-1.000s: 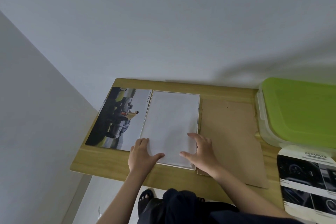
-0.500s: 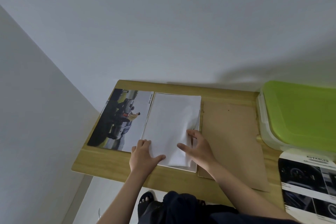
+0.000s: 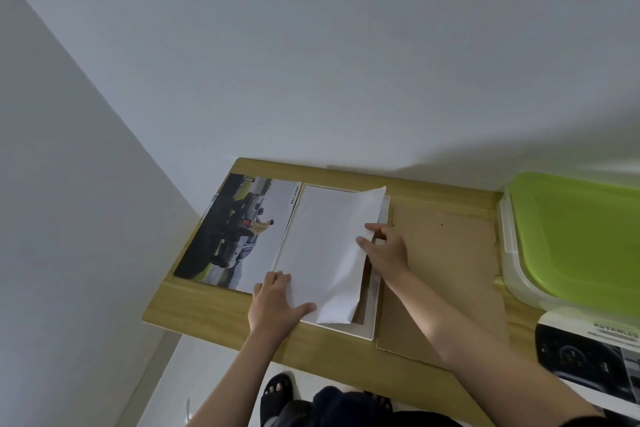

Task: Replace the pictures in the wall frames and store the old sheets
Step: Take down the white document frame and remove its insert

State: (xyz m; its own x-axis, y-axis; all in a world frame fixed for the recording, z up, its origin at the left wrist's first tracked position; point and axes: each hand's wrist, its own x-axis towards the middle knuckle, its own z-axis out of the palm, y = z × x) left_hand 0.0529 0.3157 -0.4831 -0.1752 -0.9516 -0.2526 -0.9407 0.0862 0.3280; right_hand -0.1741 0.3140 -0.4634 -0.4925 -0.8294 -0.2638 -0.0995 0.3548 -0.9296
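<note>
A white picture frame (image 3: 367, 319) lies face down on the wooden table (image 3: 207, 302). A white sheet (image 3: 322, 246) lies blank side up in it, its right edge lifted and curled. My right hand (image 3: 388, 250) pinches that raised edge near the middle. My left hand (image 3: 277, 302) rests flat, fingers apart, on the sheet's near left corner and holds it down. A car picture (image 3: 239, 229) lies flat to the left of the frame. A brown backing board (image 3: 446, 270) lies to the right of it.
A clear box with a green lid (image 3: 575, 239) stands at the right. Printed car sheets (image 3: 588, 354) lie at the near right. Walls close in behind and to the left. My feet in sandals (image 3: 277, 392) show below the table edge.
My right hand has lifted the sheet's right edge out of the frame and drawn it leftward, baring the frame's right side. My left hand stayed pressed on the near corner.
</note>
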